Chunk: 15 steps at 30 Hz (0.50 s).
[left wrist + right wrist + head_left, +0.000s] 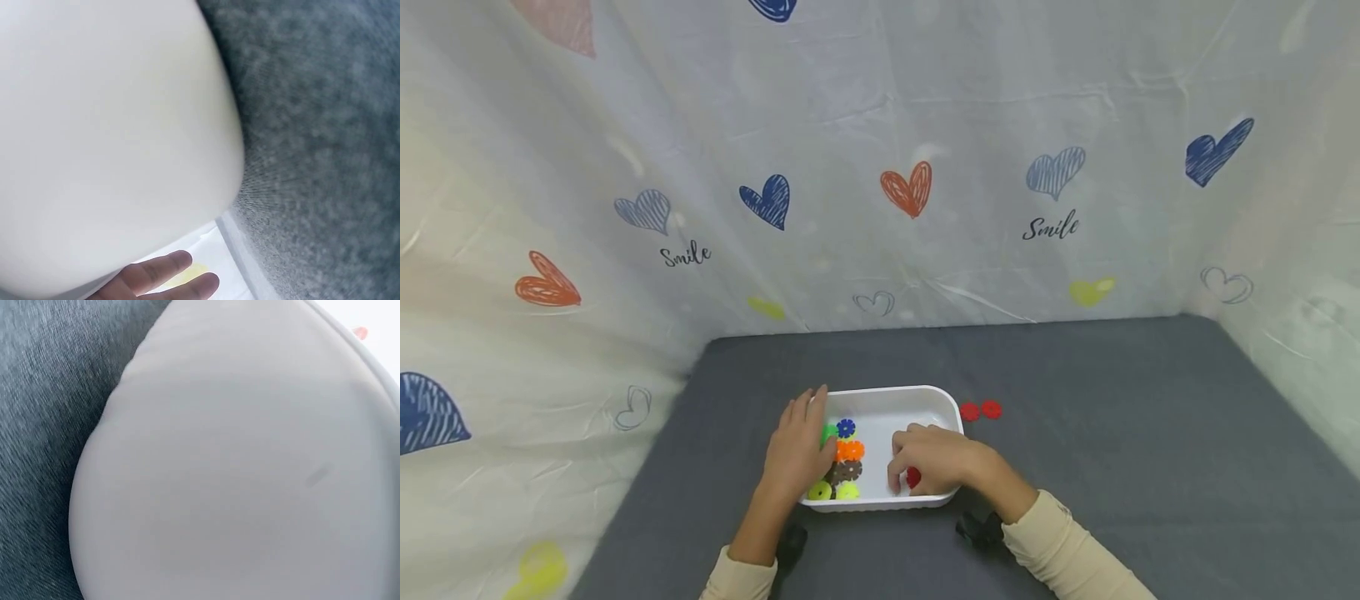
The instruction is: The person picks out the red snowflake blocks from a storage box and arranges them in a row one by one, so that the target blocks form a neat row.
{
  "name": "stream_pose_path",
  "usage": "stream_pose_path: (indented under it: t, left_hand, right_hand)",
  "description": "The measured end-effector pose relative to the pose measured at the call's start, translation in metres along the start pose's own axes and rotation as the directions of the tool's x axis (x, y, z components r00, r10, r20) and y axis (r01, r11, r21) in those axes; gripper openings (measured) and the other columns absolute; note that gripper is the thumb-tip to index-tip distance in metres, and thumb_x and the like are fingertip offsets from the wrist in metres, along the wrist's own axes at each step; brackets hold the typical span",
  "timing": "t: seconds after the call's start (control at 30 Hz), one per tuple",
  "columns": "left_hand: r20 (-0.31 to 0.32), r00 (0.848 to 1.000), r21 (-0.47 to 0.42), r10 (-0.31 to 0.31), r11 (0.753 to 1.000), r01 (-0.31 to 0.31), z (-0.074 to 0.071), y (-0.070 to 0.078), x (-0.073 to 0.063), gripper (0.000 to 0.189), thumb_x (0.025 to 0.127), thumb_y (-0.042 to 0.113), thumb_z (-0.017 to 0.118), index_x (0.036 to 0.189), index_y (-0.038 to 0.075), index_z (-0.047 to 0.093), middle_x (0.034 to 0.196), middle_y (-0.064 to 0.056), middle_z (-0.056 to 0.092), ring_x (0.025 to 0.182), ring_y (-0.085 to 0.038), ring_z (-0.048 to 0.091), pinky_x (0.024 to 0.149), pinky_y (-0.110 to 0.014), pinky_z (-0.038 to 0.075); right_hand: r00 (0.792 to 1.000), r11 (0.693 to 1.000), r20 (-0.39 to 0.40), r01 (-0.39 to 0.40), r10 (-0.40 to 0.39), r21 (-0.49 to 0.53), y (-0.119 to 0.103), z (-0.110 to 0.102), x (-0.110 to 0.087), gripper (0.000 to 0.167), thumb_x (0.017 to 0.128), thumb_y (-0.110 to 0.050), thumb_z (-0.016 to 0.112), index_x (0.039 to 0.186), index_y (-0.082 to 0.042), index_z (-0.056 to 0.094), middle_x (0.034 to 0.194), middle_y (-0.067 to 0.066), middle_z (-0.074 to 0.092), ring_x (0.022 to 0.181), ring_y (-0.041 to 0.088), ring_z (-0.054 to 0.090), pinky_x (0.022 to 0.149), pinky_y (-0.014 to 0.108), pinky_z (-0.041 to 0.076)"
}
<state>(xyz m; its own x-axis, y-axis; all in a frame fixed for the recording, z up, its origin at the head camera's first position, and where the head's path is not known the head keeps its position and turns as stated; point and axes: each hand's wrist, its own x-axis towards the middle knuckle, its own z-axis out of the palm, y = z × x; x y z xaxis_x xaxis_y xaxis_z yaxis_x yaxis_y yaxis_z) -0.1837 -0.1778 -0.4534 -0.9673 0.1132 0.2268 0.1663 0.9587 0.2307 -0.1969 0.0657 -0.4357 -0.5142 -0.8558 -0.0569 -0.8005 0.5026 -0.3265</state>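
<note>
A white tray [887, 504] stands on the grey cloth, and small notched plastic discs lie along its left side. Over the tray's left rim lies my left hand [796, 450], fingers extended towards the far corner and thumb inside above the discs. Two of its fingers [165, 270] show past the tray wall in the left wrist view. My right hand [940, 458] reaches over the right rim, its fingers curled down round a red disc [913, 477] near the front right corner. Part of that disc is hidden by the hand. The right wrist view holds mostly the tray's outer wall [219, 456].
Grouped in the tray are blue [846, 428], green [829, 432], orange [852, 451], brown [848, 471] and yellow discs [847, 491]. Two red discs [981, 411] lie on the grey cloth [1112, 433] just right of the tray. A heart-printed curtain [850, 100] encloses the table's back and sides.
</note>
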Motion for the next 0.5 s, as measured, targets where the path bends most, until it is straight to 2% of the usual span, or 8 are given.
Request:
stream_pose_path:
  t: [0.1, 0.23, 0.37, 0.5]
  left_hand:
    - [0.006, 1.000, 0.005, -0.005, 1.000, 0.005, 0.000, 0.000, 0.001, 0.076, 0.087, 0.018, 0.076, 0.152, 0.004, 0.039, 0.150, -0.025, 0.042, 0.135, -0.048, 0.041, 0.100, -0.065, 0.042]
    - [0.021, 1.000, 0.013, -0.010, 1.000, 0.010, 0.001, -0.001, 0.001, 0.076, 0.088, 0.018, 0.075, 0.153, 0.006, 0.038, 0.151, -0.023, 0.041, 0.136, -0.048, 0.040, 0.102, -0.064, 0.041]
    - [0.018, 1.000, 0.027, -0.014, 1.000, 0.014, 0.001, -0.001, 0.001, 0.077, 0.088, 0.019, 0.075, 0.154, 0.006, 0.037, 0.151, -0.023, 0.041, 0.136, -0.048, 0.040, 0.102, -0.064, 0.041]
    - [0.019, 1.000, 0.034, -0.018, 0.999, 0.018, 0.001, -0.002, 0.001, 0.077, 0.088, 0.019, 0.075, 0.154, 0.007, 0.037, 0.151, -0.023, 0.041, 0.136, -0.048, 0.040, 0.102, -0.064, 0.041]
  right_hand:
    - [1.000, 1.000, 0.004, 0.011, -0.011, 0.000, -0.002, 0.001, 0.001, 0.022, 0.081, -0.009, 0.080, 0.089, -0.030, 0.078, 0.086, -0.012, 0.053, 0.078, 0.005, 0.043, 0.069, 0.018, 0.038]
    - [0.995, 0.988, -0.040, -0.098, 0.094, -0.120, -0.009, 0.002, -0.002, 0.022, 0.077, -0.005, 0.079, 0.079, -0.025, 0.071, 0.076, -0.009, 0.047, 0.072, 0.010, 0.042, 0.064, 0.023, 0.036]
    - [0.967, 0.930, -0.100, -0.254, 0.236, -0.264, -0.019, 0.000, -0.006, 0.019, 0.078, -0.007, 0.077, 0.079, -0.022, 0.065, 0.072, -0.005, 0.044, 0.069, 0.015, 0.042, 0.062, 0.029, 0.035]
    - [0.942, 0.886, -0.113, -0.336, 0.316, -0.321, -0.026, -0.003, -0.009, 0.019, 0.077, -0.013, 0.080, 0.088, -0.021, 0.067, 0.075, -0.002, 0.049, 0.072, 0.018, 0.047, 0.066, 0.033, 0.040]
